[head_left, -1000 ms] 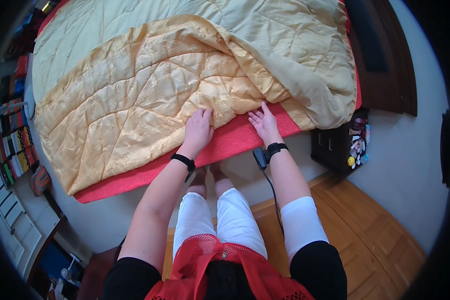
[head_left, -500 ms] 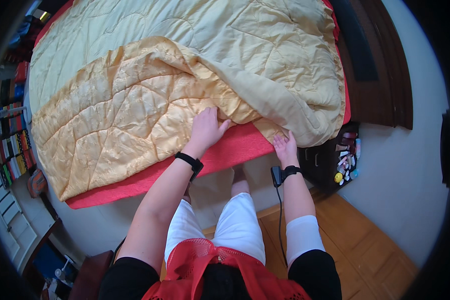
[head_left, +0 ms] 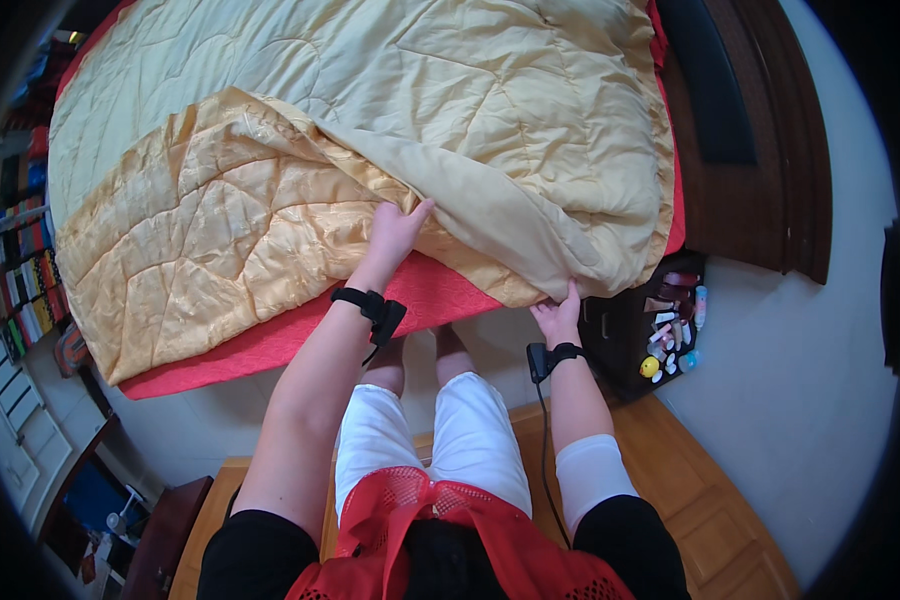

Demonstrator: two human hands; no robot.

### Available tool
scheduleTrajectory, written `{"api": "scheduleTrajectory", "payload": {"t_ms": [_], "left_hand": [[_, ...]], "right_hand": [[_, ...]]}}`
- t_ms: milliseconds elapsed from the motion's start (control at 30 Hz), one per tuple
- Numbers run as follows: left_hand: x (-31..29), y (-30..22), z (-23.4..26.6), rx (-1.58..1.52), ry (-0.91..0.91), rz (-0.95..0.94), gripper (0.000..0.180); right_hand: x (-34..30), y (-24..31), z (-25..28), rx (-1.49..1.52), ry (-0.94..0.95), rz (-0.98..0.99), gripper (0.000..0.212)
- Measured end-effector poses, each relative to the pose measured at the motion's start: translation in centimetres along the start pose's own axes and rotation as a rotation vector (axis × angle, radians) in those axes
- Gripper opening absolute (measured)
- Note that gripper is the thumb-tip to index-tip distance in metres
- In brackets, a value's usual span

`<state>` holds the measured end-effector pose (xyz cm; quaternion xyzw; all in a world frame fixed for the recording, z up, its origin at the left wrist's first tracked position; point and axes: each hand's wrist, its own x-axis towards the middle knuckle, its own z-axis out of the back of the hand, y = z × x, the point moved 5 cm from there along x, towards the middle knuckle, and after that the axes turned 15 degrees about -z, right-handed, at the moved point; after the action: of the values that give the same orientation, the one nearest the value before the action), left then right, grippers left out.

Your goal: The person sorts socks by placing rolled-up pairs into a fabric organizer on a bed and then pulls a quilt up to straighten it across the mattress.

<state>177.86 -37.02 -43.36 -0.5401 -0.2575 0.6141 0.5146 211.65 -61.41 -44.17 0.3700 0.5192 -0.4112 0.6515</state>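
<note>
A large quilt (head_left: 530, 110) lies over the bed, pale yellow on one face. Its near left part is folded back, showing the shiny golden face (head_left: 210, 230). My left hand (head_left: 398, 232) is closed on the quilt at the fold between the two faces, its fingertips partly hidden in the cloth. Farther right, my right hand (head_left: 558, 318) grips the quilt's near edge where it hangs at the bedside, thumb and fingers around the cloth. Between and left of my hands, a strip of red bed sheet (head_left: 270, 345) shows along the mattress edge.
A dark wooden headboard (head_left: 770, 200) stands at the right. Beside it, a dark bedside cabinet (head_left: 620, 350) carries several small bottles and tubes (head_left: 675, 335). Shelves of books (head_left: 25, 290) line the left. Below are a brown wooden floor panel (head_left: 690, 480) and a dark red box-like piece (head_left: 175, 530).
My right hand has drawn the quilt's edge toward me, over the red sheet's right part. My left hand has shifted onto the fold, and the pale face reaches further left over the golden face.
</note>
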Motion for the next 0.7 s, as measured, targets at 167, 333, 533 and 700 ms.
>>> {"api": "scheduleTrajectory", "payload": {"t_ms": [167, 333, 533, 700], "left_hand": [[-1.1, -1.3, -3.6, -0.143, 0.038, -0.083, 0.054], [-4.7, -2.6, -7.4, -0.377, 0.183, 0.135, 0.046], [-5.7, -2.2, -12.0, -0.491, 0.109, 0.230, 0.052], [-5.4, -5.0, -12.2, -0.549, -0.030, 0.210, 0.054]], "right_hand": [[-0.1, 0.6, 0.5, 0.073, 0.071, 0.053, 0.093], [-0.2, 2.6, 1.9, 0.206, 0.042, 0.083, 0.088], [0.3, 8.2, 4.8, 0.356, 0.049, 0.157, 0.057], [-3.4, 12.9, 6.1, 0.190, 0.238, 0.156, 0.035]]}}
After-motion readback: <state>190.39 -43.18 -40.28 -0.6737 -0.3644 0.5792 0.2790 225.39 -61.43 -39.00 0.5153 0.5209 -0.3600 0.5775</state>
